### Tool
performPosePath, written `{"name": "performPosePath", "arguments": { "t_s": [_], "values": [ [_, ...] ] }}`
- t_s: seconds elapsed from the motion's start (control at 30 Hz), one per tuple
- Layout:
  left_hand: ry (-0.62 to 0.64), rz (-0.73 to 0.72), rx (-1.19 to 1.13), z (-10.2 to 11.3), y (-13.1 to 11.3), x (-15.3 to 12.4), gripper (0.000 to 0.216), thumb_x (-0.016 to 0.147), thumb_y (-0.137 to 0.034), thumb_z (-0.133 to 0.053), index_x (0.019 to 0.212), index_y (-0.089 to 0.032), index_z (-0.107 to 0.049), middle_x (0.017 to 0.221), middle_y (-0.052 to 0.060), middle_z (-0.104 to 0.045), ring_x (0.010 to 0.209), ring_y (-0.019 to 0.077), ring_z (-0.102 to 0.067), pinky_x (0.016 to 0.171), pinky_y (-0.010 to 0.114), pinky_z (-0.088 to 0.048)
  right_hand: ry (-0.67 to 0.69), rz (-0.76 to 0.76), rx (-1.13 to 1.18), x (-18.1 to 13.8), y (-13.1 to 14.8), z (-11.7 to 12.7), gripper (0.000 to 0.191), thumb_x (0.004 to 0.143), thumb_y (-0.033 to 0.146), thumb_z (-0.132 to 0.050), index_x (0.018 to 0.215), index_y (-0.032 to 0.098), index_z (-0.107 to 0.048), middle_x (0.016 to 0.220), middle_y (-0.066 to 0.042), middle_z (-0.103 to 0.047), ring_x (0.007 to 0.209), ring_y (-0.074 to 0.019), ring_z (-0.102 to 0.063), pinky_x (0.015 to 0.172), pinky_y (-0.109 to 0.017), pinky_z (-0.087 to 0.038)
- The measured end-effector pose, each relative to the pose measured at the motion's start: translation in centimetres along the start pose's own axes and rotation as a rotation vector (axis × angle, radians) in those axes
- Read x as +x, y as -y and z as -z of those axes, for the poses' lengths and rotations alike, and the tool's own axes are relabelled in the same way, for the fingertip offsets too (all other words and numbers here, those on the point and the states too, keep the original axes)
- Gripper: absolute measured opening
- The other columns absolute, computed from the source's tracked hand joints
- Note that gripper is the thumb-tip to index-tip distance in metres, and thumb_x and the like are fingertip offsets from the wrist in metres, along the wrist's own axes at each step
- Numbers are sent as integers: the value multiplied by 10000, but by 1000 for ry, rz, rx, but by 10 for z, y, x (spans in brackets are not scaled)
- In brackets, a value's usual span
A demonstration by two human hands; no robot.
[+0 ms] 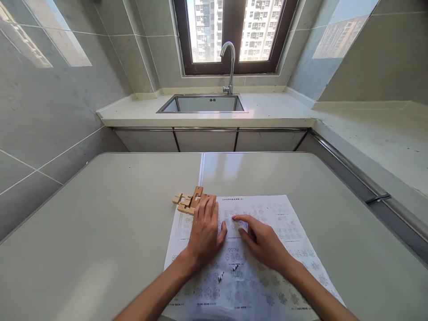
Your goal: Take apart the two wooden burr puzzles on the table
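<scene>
A large printed sheet [267, 209], covered in small line diagrams and captions, lies on the table. My left hand [205, 227] rests on its upper left part, fingers stretched forward together and thumb apart. Its fingertips touch a brown notched wooden piece at the right of a small cluster of wooden puzzle pieces [196, 196]. These pieces, some light and some darker brown, overlap the sheet's top left corner. On the sheet, my right hand [261, 236] points with its index finger at the printed diagrams; its thumb is apart and the other fingers are partly curled and hidden.
The pale table [110, 223] has a seam [201, 169] down its far half. Beyond it stand a counter [277, 104], a sink [200, 111] and a tap [230, 67] under a window. A tiled wall [60, 102] borders the left; a counter ledge [377, 133] runs along the right.
</scene>
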State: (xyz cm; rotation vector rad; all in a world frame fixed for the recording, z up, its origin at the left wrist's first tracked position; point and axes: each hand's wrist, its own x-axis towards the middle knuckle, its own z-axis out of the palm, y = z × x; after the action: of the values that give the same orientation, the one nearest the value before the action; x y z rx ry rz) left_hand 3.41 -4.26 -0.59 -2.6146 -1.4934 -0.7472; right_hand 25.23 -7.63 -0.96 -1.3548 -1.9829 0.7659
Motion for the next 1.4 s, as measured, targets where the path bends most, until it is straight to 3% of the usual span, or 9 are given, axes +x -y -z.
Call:
{"name": "performPosePath", "arguments": {
  "t_s": [0.13, 0.27, 0.57, 1.1, 1.4],
  "values": [
    [71, -181, -131, 0, -3, -1, 549, 951, -131, -521, 1499, -138, -474, 1559, 191, -531, 1485, 349, -467, 1191, 564, -469, -11, 15, 19, 1, 0, 0, 311, 1021, 224, -486, 1300, 231, -622, 765, 13, -643, 596, -165, -593, 630, -297, -486],
    [152, -321, -267, 0, -6, -2, 683, 924, -58, -486, 1584, -182, -365, 1581, 146, -531, 1503, 286, -470, 1222, 516, -470, -23, 17, 58, 1, -2, 0, 255, 1021, 222, -485, 1228, 228, -633, 803, 1, -664, 613, -166, -583, 625, -296, -482],
    [288, -272, -337, 8, -4, 1, 634, 948, -112, -538, 1560, -208, -401, 1574, 111, -549, 1525, 278, -443, 1250, 510, -444, -48, 3, 134, 4, -4, 4, 192, 1032, 253, -495, 1096, 238, -674, 893, -21, -716, 618, -163, -543, 625, -296, -469],
    [174, -171, -224, 1, -6, -1, 455, 962, -202, -574, 1416, -182, -537, 1517, 149, -590, 1461, 321, -508, 1216, 562, -451, -58, -29, 107, 4, -8, 5, 236, 1035, 302, -496, 1056, 217, -715, 671, 17, -592, 570, -162, -499, 585, -290, -429],
    [189, -200, -245, 0, -3, -1, 428, 977, -200, -567, 1404, -188, -542, 1517, 145, -589, 1478, 312, -489, 1217, 558, -454, -49, -37, 123, 4, -7, 6, 198, 1010, 262, -510, 1012, 236, -706, 804, -11, -713, 595, -167, -534, 591, -294, -442]
  ]
}}
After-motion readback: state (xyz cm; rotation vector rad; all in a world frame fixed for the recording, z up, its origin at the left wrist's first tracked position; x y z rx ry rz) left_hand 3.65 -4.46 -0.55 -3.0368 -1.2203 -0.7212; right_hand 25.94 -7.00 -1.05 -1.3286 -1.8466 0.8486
